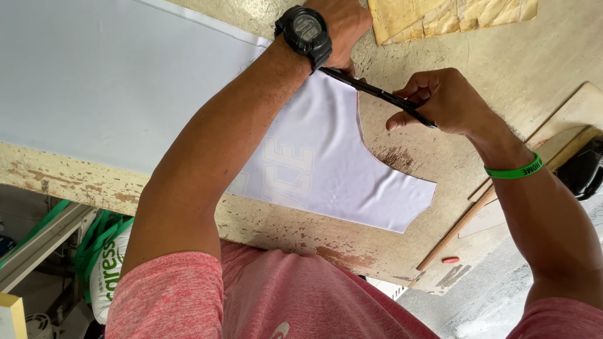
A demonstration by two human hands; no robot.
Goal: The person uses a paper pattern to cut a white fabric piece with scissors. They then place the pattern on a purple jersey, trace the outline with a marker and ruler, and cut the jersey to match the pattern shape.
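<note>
Cutting step in hand: my right hand (443,100) grips the long black scissors (377,94) along the curved edge of the white cut fabric panel (333,169) on the worn table (440,163); my left hand (339,25) presses the panel flat at its far edge, fingers hidden. Next, I judge, steady blades following the curve.

Likely a tailoring workshop: a worn cutting table (75,172), cut white fabric (326,163) and paper patterns (440,16).
</note>
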